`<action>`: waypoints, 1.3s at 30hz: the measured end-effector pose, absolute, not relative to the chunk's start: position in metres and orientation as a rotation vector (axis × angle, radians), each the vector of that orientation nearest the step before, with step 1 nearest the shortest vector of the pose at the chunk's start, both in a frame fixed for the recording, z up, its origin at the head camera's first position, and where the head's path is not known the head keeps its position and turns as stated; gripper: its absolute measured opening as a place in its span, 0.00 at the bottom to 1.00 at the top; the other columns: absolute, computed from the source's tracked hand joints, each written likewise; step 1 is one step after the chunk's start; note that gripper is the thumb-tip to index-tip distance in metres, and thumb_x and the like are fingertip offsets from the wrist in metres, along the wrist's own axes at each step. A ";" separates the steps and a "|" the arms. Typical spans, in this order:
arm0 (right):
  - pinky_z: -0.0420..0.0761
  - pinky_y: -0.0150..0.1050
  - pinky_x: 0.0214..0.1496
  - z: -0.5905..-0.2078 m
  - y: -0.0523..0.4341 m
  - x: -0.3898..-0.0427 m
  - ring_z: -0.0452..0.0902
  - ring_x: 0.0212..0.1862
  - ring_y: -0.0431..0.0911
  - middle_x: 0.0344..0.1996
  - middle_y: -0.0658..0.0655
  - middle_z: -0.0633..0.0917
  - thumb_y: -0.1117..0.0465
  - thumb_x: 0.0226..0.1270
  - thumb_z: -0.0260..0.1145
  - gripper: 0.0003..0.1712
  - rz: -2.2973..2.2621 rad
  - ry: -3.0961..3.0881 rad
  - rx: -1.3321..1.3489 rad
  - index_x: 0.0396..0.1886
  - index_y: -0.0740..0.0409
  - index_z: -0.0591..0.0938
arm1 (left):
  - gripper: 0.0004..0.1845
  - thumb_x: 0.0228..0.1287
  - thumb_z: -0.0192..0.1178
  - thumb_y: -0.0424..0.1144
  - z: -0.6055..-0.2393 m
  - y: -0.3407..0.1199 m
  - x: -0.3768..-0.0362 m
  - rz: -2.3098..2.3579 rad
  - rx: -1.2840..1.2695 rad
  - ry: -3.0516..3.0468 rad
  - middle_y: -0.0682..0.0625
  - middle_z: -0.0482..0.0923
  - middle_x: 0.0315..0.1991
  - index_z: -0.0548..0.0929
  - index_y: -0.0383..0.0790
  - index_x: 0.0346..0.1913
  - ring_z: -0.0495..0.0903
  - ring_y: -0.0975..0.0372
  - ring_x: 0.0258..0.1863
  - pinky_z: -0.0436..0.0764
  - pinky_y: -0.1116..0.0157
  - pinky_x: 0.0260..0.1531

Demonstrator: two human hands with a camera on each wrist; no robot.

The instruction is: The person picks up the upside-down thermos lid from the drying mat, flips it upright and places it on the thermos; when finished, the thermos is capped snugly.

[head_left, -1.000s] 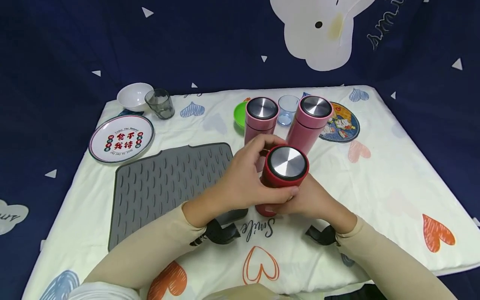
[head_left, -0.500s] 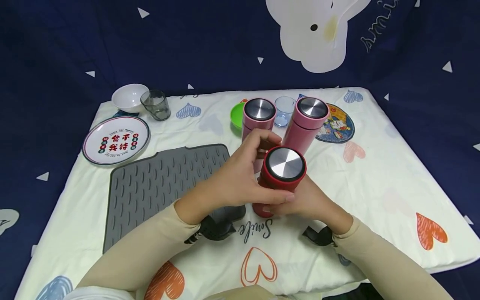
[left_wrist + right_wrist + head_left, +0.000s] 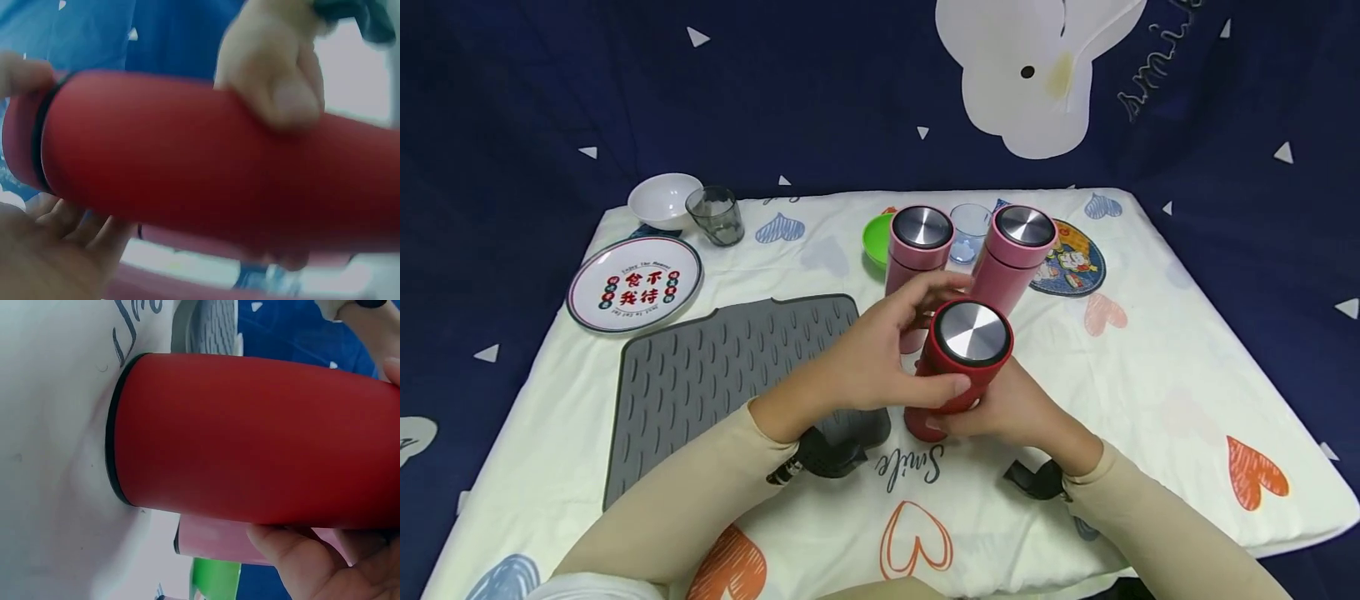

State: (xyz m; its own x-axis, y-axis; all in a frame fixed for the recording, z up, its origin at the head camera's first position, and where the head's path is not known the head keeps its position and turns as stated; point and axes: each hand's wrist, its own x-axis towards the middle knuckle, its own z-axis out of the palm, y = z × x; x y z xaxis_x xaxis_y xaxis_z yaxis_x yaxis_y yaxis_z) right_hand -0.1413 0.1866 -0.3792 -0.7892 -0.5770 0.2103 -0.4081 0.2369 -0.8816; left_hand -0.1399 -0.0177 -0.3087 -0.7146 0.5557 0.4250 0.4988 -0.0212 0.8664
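Observation:
A red flask (image 3: 958, 367) with a steel-topped lid (image 3: 973, 332) stands on the heart-print cloth (image 3: 1150, 367). My left hand (image 3: 880, 358) grips its lid end, fingers curled round the top and thumb on the near side. My right hand (image 3: 1011, 408) holds the body lower down. The left wrist view shows the red flask (image 3: 206, 175) with the lid seam at left. In the right wrist view the red flask (image 3: 262, 440) has its base on the cloth. Two pink flasks (image 3: 917, 250) (image 3: 1017, 254) stand just behind.
A grey ribbed mat (image 3: 730, 367) lies to the left. Behind it are a printed plate (image 3: 634, 283), a white bowl (image 3: 664, 200) and a smoky glass (image 3: 715, 215). A green dish (image 3: 876, 237), a clear blue cup (image 3: 967, 227) and a cartoon coaster (image 3: 1078, 262) sit behind the flasks.
Both hands stay on the red flask. The left hand's fingers have shifted slightly round the lid; the view has drifted a little.

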 end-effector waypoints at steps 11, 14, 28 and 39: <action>0.76 0.39 0.51 -0.377 0.183 -0.140 0.78 0.45 0.46 0.45 0.49 0.82 0.64 0.44 0.82 0.35 -1.629 2.325 -0.923 0.54 0.52 0.77 | 0.49 0.44 0.77 0.32 -0.313 -0.011 -0.138 2.003 1.269 2.201 0.46 0.68 0.60 0.57 0.35 0.67 0.72 0.60 0.57 0.72 0.61 0.58; 0.75 0.39 0.53 -0.377 0.183 -0.140 0.77 0.48 0.44 0.47 0.48 0.81 0.62 0.42 0.83 0.37 -1.608 2.361 -0.926 0.55 0.51 0.76 | 0.46 0.41 0.80 0.39 -0.311 -0.009 -0.138 1.956 1.252 2.377 0.50 0.70 0.56 0.64 0.36 0.63 0.72 0.62 0.55 0.74 0.63 0.55; 0.74 0.39 0.55 -0.379 0.185 -0.140 0.76 0.50 0.44 0.47 0.46 0.81 0.62 0.42 0.83 0.36 -1.545 2.407 -0.934 0.54 0.52 0.77 | 0.38 0.43 0.80 0.42 -0.314 -0.011 -0.143 1.839 1.075 2.244 0.56 0.78 0.51 0.75 0.41 0.60 0.77 0.64 0.50 0.75 0.64 0.53; 0.74 0.39 0.55 -0.379 0.183 -0.141 0.76 0.49 0.45 0.48 0.48 0.81 0.66 0.40 0.83 0.39 -1.581 2.381 -0.930 0.55 0.55 0.76 | 0.40 0.39 0.82 0.44 -0.307 -0.012 -0.137 1.860 1.047 2.374 0.59 0.77 0.50 0.76 0.43 0.58 0.78 0.65 0.47 0.78 0.64 0.49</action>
